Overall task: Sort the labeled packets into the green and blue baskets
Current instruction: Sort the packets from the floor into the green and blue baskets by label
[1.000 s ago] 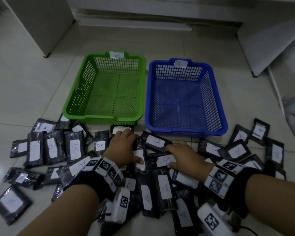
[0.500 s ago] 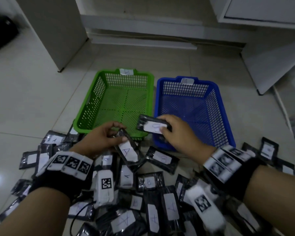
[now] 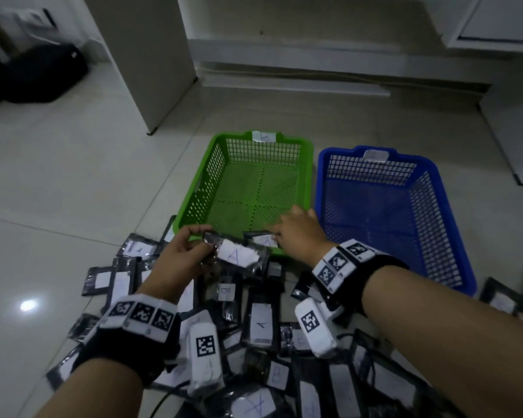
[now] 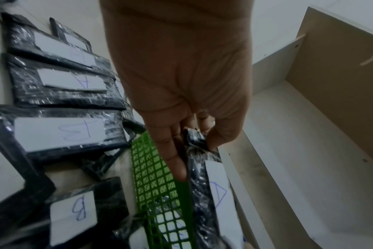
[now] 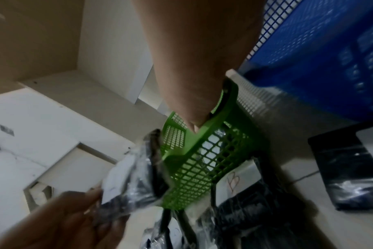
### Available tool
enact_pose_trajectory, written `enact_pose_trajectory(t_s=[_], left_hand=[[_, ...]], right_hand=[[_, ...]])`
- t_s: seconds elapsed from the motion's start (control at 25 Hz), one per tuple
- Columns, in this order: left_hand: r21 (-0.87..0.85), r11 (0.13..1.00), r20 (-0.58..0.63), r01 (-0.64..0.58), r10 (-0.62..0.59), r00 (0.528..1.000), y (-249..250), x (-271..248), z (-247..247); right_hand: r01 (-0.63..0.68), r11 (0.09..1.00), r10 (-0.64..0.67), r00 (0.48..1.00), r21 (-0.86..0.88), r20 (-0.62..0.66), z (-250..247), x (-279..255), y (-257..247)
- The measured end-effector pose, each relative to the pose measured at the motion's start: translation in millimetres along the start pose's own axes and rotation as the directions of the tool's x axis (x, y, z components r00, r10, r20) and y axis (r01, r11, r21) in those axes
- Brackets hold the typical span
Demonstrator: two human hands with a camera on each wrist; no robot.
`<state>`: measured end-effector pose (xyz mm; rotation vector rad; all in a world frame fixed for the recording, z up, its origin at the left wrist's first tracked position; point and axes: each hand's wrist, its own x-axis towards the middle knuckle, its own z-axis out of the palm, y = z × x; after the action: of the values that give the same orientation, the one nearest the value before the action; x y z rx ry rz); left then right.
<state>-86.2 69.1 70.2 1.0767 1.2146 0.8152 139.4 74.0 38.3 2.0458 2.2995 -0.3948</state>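
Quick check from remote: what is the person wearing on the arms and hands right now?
Both forearms are bare, no sleeves. Each wrist has a black strap with white blocks bearing black square marker codes, plus a white camera pod with a code. The hands are ungloved.

Head cam: high, looks fwd/down over both forearms at the floor, green basket (image 3: pixel 212 164) and blue basket (image 3: pixel 453 206) side by side. L wrist cam: close, along the palm toward green basket's near wall. R wrist cam: close, low, tilted, blurred; all 3 share green basket's near rim.
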Motion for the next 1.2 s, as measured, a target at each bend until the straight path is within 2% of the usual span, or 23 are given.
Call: enact_pose_trajectory(t_s=[0.04, 0.08, 0.16, 0.24, 0.32, 0.36, 0.44, 0.52, 0.6, 0.68, 0.72, 0.8, 0.84, 0.92, 0.96, 1.0, 1.08, 1.12, 1.2], left_hand=[[-0.029, 0.999, 0.006, -0.026, 0.026, 1.0, 1.1, 3.6, 6.7], [-0.045, 0.997, 0.028, -0.06, 0.061, 0.998, 1.3, 7.7, 17.0], [-0.027, 0.99, 0.072, -0.141, 0.142, 0.987, 1.4, 18.3, 43.7], [-0.015, 0.98, 0.087, -0.198, 0.198, 0.976, -0.1, 28.3, 80.1], [0.052, 0.968, 0.116, -0.246, 0.238, 0.964, -7.4, 34.4, 124.3], [0.13, 0.951, 0.148, -0.281, 0.261, 0.954, -10.6, 35.6, 143.8], [0.296, 0.873, 0.257, -0.388, 0.319, 0.912, -19.4, 35.2, 175.6], [0.468, 0.704, 0.398, -0.534, 0.371, 0.839, -29.6, 36.5, 194.8], [0.615, 0.474, 0.514, -0.63, 0.365, 0.776, -39.8, 41.9, 200.3], [0.712, 0.317, 0.536, -0.627, 0.332, 0.776, -45.6, 46.3, 198.8], [0.723, 0.287, 0.535, -0.629, 0.345, 0.771, -46.3, 45.3, 195.4], [0.68, 0.317, 0.509, -0.662, 0.446, 0.736, -45.6, 34.8, 182.3], [0.652, 0.336, 0.473, -0.68, 0.52, 0.711, -46.6, 26.7, 172.4], [0.652, 0.355, 0.366, -0.67, 0.626, 0.688, -56.7, 3.3, 145.2], [0.662, 0.387, 0.332, -0.642, 0.616, 0.714, -65.3, -7.5, 132.1], [0.67, 0.429, 0.336, -0.605, 0.552, 0.763, -75.7, -18.0, 118.8], [0.693, 0.484, 0.429, -0.534, 0.318, 0.845, -95.7, -29.7, 100.0], [0.717, 0.459, 0.489, -0.524, 0.203, 0.848, -103.5, -33.1, 93.6], [0.758, 0.304, 0.591, -0.577, 0.054, 0.805, -110.7, -37.4, 88.1]], right_hand=[[0.018, 0.996, -0.013, 0.999, 0.091, -0.052, -2.2, -6.2, 5.6], [-0.005, 0.98, 0.03, 0.993, 0.201, -0.117, -3.2, -17.8, 14.1], [-0.105, 0.93, 0.209, 0.939, 0.353, -0.272, -2.6, -53.4, 35.6], [-0.232, 0.916, 0.349, 0.862, 0.326, -0.368, 3.3, -99.9, 58.6], [-0.318, 0.898, 0.421, 0.821, 0.303, -0.385, 19.3, -141.6, 81.6], [-0.316, 0.895, 0.424, 0.823, 0.314, -0.379, 27.9, -154.7, 90.7], [-0.254, 0.899, 0.378, 0.862, 0.357, -0.337, 42.5, -171.8, 104.2], [-0.21, 0.887, 0.35, 0.886, 0.412, -0.303, 50.1, -178.7, 110.2], [-0.204, 0.875, 0.356, 0.885, 0.438, -0.299, 52.6, -177.9, 109.9], [-0.228, 0.871, 0.384, 0.868, 0.436, -0.315, 48.9, -176.1, 105.8], [-0.236, 0.884, 0.391, 0.845, 0.403, -0.364, 46.3, -177.1, 102.5], [-0.194, 0.926, 0.343, 0.793, 0.324, -0.504, 40.7, -182.6, 90.0], [-0.135, 0.94, 0.294, 0.789, 0.314, -0.54, 41.1, -185.5, 81.9], [-0.036, 0.917, 0.23, 0.862, 0.398, -0.452, 50.9, -189.6, 60.1], [-0.059, 0.886, 0.243, 0.904, 0.461, -0.351, 58.7, -189.2, 52.6], [-0.112, 0.856, 0.264, 0.934, 0.505, -0.241, 69.7, -187.6, 46.9], [-0.232, 0.847, 0.302, 0.951, 0.478, -0.074, 84.5, -179.3, 41.4], [-0.261, 0.85, 0.311, 0.95, 0.457, -0.037, 89.1, -174.2, 39.5], [-0.299, 0.842, 0.341, 0.94, 0.449, -0.014, 91.8, -163.6, 37.0]])
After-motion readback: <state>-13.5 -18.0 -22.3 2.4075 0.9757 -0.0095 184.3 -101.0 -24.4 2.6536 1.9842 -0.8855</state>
